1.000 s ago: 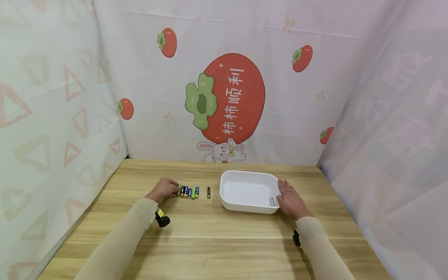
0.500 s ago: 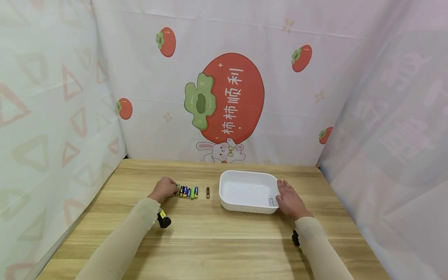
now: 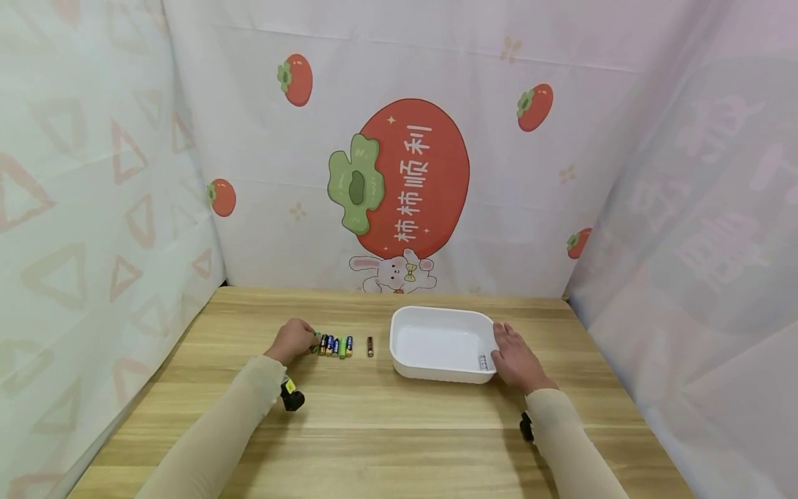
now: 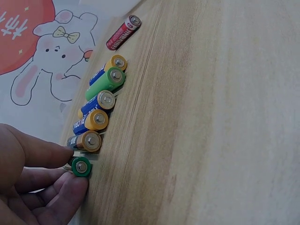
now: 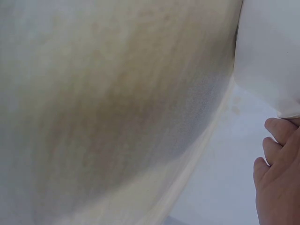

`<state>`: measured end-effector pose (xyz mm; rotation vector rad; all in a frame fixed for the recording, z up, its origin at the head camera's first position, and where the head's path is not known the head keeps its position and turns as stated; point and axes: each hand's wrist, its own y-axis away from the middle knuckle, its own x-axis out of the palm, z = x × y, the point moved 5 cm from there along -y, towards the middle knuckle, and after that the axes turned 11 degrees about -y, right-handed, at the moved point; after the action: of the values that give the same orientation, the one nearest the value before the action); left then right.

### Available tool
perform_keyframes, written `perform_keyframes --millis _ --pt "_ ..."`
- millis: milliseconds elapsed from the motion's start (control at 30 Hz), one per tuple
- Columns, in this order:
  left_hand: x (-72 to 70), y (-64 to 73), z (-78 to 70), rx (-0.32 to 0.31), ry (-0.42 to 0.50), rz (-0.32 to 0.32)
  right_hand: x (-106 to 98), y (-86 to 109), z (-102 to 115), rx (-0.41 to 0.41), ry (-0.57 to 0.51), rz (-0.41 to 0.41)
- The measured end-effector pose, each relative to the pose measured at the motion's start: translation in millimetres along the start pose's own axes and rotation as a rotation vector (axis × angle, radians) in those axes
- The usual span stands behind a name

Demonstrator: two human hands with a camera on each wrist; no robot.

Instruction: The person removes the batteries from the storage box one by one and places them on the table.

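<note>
At the left end of a row of batteries, my left hand point(image 3: 295, 340) pinches a green-ended battery point(image 4: 81, 167) between thumb and finger. Beside it in the left wrist view lie a brown-and-black battery point(image 4: 89, 141), blue-and-yellow ones point(image 4: 96, 120) and a light green one point(image 4: 106, 84). A red-brown battery point(image 3: 370, 346) lies alone between the row and a white rectangular basin point(image 3: 399, 367). My right hand point(image 3: 520, 362) rests on the basin's right rim, fingers extended. The right wrist view catches that hand's fingers point(image 5: 280, 130) right at the basin's edge.
A small printed label point(image 3: 483, 362) shows inside the basin near its right wall. Everything stands on a wood-grain table point(image 3: 399, 443). A white printed curtain point(image 3: 268, 138) rises behind the back edge, and further curtains flank both sides.
</note>
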<state>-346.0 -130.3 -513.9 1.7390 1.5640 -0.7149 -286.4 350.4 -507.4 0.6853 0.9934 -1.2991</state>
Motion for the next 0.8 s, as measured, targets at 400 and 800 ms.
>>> perform_keyframes --millis 400,800 --pt "1.2 -1.5 0.3 0.0 -0.03 -0.005 0.0 0.9 -0.1 0.006 -0.007 -0.003" --pt "0.9 -2.5 -0.4 -0.006 -0.011 0.014 -1.3 -0.4 -0.7 -0.005 -0.004 0.002"
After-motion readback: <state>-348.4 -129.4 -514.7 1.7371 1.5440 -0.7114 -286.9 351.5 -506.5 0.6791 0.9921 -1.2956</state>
